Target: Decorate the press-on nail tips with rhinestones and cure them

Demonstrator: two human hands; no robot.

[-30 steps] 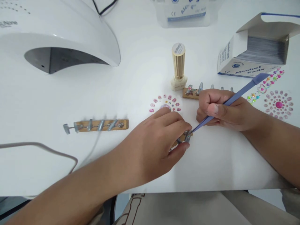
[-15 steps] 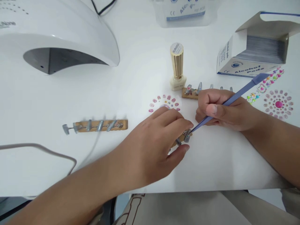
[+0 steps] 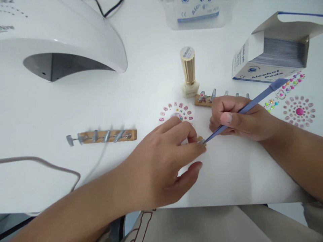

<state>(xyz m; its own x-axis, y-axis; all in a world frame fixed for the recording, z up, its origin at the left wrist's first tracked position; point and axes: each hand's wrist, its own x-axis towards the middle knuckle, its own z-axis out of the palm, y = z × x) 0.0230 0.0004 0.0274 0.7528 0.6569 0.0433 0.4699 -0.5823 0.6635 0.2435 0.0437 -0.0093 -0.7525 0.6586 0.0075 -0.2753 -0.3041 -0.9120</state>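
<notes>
Fabric (image 3: 196,223), pale with a dark outline print, lay nearest, below the edge of the white desk (image 3: 227,181). Clock positions were read about the worked strip (image 3: 200,138), 12 pointing away from the person. Left hand (image 3: 163,159) came in from 8 o'clock, back upward: thumb apart from the index finger, whose tip lay over the strip's end. Whether its covered fingers grasped the strip could not be told. Right hand (image 3: 234,117), at 2 o'clock, had its grip clenched around a purple tool (image 3: 257,99); the narrow point met or nearly met the strip's end, broad end slanting up toward 2.

Grey cable (image 3: 35,158) ran between 8 and 9. Left strip (image 3: 112,137) lay at 9, wooden, bearing five silver-grey nail pieces, the outermost jutting beyond the wood. Pink sticker sheet (image 3: 176,116), between 10 and 11, was partly covered by the left hand. Between 2 and 3: sticker wheel (image 3: 299,111) with magenta centre; colourful gem stickers (image 3: 281,95) at 2.

Far strip (image 3: 207,104), from 12 toward 1, was partly behind the right hand. Gold-capped bottle (image 3: 189,72) stood just short of 12. Alcohol-pad box (image 3: 264,70), at 1, flap raised, was filled with packets (image 3: 284,52). White curved device (image 3: 75,37) stood at 10; translucent container (image 3: 200,25) farthest, at 12.
</notes>
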